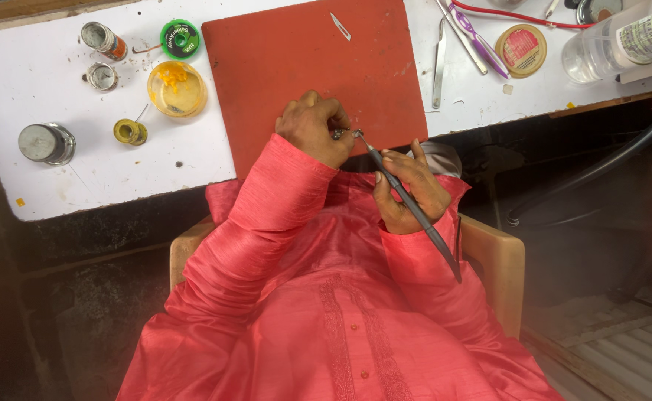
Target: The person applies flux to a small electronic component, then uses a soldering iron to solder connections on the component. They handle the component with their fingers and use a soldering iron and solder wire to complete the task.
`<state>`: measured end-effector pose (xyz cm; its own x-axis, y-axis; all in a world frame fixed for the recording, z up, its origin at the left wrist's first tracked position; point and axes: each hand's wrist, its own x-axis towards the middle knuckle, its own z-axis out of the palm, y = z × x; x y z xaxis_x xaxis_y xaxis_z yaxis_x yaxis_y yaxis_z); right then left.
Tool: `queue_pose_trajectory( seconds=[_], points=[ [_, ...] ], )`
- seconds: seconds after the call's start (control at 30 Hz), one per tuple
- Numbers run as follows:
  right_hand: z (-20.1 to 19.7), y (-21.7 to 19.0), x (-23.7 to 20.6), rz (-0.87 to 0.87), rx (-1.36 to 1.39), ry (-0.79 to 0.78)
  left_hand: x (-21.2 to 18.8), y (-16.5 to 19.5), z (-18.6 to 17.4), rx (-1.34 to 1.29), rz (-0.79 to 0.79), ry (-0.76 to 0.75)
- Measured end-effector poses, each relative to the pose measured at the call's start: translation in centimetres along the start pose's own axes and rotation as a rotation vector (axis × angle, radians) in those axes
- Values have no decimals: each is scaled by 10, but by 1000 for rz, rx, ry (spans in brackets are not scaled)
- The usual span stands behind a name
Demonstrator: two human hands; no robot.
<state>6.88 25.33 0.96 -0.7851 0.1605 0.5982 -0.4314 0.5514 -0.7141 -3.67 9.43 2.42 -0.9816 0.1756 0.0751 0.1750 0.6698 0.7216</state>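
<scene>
Near the middle of the frame, at the lower edge of one red mat (304, 67), the left hand (313, 128) is curled shut, pinching a small metal piece (346, 134) between its fingertips; what the piece is cannot be made out. Just right of it, the right hand (409, 187) grips one long dark tool (408, 200) like a pen, the tip touching the metal piece and the handle running down toward the lower right over the sleeve.

On the white bench (118, 171), upper left of the frame, stand two small open tins (102, 76), one green reel (180, 38), one round dish of yellow matter (177, 88), one small yellow spool (130, 131) and one grey metal cylinder (46, 142). One loose blade (340, 26) lies near the top of the mat. Upper right lie one pair of tweezers (439, 63), one purple-handled tool (478, 41), one round flat tin (521, 50) and one clear plastic bottle (623, 41) on its side.
</scene>
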Motion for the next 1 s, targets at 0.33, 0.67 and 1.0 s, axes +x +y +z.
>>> queue_pose_trajectory(
  seconds=[0.33,0.67,1.0],
  points=[
    [0,-1,1,10,-7,6,0,-2,3,0,9,10],
    [0,-1,3,-14,-2,22,0,-1,0,9,6,-6],
    [-1,-3,0,-10,4,37,0,0,-2,-2,6,-1]
  ],
)
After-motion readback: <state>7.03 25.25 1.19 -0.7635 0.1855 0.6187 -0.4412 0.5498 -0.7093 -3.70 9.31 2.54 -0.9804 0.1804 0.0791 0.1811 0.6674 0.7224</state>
